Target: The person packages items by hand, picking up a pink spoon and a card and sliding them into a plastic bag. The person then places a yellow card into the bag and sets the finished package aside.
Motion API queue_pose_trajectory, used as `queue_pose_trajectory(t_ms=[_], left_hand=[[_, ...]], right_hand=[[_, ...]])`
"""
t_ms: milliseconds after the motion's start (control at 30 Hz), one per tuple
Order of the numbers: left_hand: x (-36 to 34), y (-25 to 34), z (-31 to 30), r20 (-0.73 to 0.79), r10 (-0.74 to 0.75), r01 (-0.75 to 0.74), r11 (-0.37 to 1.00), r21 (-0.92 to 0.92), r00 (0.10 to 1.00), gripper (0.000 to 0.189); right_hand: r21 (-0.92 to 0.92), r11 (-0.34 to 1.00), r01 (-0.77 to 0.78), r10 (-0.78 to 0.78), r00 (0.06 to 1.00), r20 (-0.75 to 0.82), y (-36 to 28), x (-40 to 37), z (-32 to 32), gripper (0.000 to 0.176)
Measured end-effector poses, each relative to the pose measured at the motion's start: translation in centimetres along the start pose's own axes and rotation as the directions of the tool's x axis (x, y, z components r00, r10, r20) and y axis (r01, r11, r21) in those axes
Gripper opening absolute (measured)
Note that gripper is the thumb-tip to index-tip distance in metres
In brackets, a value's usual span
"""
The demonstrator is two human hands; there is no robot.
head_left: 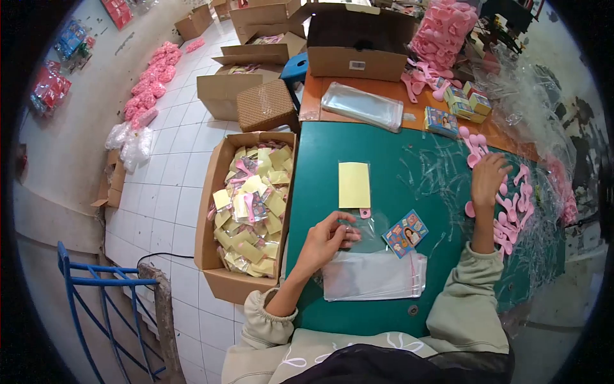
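Observation:
My left hand (332, 240) is over the green table with bent fingers closed at the edge of a clear plastic bag (369, 232). My right hand (491, 176) reaches down onto the pink spoons (508, 221) at the right; its fingertips are partly hidden. Beyond my left hand lies a yellow card (354, 185) in a clear bag, with a pink handle end below it. A blue printed card (405, 234) lies tilted right of the clear bag. Nearest my body is a stack of clear bags (374, 276).
An open carton (208, 256) of packed bags stands left of the table. At the back are a brown box (358, 64), clear sleeves (363, 106), stacked cards (441, 121) and a bag of pink spoons (444, 32). Plastic scraps (435, 169) lie right; a blue metal frame (105, 281) stands lower left.

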State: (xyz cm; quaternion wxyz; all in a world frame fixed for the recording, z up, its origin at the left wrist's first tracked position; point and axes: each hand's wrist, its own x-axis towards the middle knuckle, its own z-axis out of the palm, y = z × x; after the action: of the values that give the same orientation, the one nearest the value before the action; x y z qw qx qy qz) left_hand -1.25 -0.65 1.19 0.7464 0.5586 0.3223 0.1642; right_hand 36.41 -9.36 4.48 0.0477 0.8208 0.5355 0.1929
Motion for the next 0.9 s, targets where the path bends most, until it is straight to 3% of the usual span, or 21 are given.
queue_pose_trajectory(t_ms=[67, 100, 167, 233, 333, 367, 467, 567, 667, 900], left_hand=[[0.3, -0.1, -0.2, 0.02, -0.019, 0.02, 0.999, -0.034, 1.0, 0.02], [0.0, 0.1, -0.1, 0.026, -0.023, 0.025, 0.997, -0.071, 0.999, 0.02], [-0.1, 0.9, 0.1, 0.044, -0.029, 0.036, 0.988, -0.153, 0.999, 0.02], [0.0, 1.1, 0.3, 0.049, 0.017, -0.005, 0.972, -0.235, 0.999, 0.02], [-0.4, 1.1, 0.0, 0.054, 0.057, -0.038, 0.951, -0.306, 0.997, 0.021], [-0.4, 1.2, -0.2, 0.062, 0.068, -0.045, 0.946, -0.322, 0.996, 0.022], [-0.8, 2.0, -0.9, 0.044, 0.007, 0.003, 0.974, -0.225, 0.999, 0.026], [-0.4, 1.6, -0.5, -0.04, 0.087, -0.086, 0.996, 0.018, 0.995, 0.03], [0.0, 1.8, -0.3, -0.063, 0.101, -0.083, 0.965, 0.248, 0.993, 0.032], [0.7, 1.5, 0.0, -0.075, 0.335, -0.277, 0.868, 0.413, 0.939, 0.016]], right_hand=[[0.098, 0.995, -0.005, 0.019, 0.99, -0.14, -1.4, -0.9, -1.0, 0.021], [0.342, 0.926, 0.158, -0.122, 0.985, -0.125, -4.5, -1.2, -4.5, 0.03], [0.649, 0.668, 0.363, -0.346, 0.924, -0.16, -10.0, -2.3, -7.6, 0.037], [0.802, 0.484, 0.351, -0.431, 0.893, -0.131, -14.1, -4.2, -7.7, 0.04], [0.782, 0.495, 0.379, -0.397, 0.899, -0.185, -17.0, -5.0, -5.9, 0.034], [0.819, 0.442, 0.365, -0.39, 0.901, -0.191, -16.8, -4.8, -5.6, 0.025], [0.911, 0.296, 0.288, -0.347, 0.921, -0.179, -16.4, -4.8, -4.9, 0.021], [0.934, 0.243, 0.263, -0.347, 0.922, -0.169, -16.3, -4.8, -4.8, 0.018], [0.956, 0.215, 0.199, -0.343, 0.932, -0.117, -15.8, -4.6, -5.1, 0.017], [0.998, 0.005, -0.062, -0.308, 0.949, 0.06, -15.6, -4.4, -4.6, 0.011]])
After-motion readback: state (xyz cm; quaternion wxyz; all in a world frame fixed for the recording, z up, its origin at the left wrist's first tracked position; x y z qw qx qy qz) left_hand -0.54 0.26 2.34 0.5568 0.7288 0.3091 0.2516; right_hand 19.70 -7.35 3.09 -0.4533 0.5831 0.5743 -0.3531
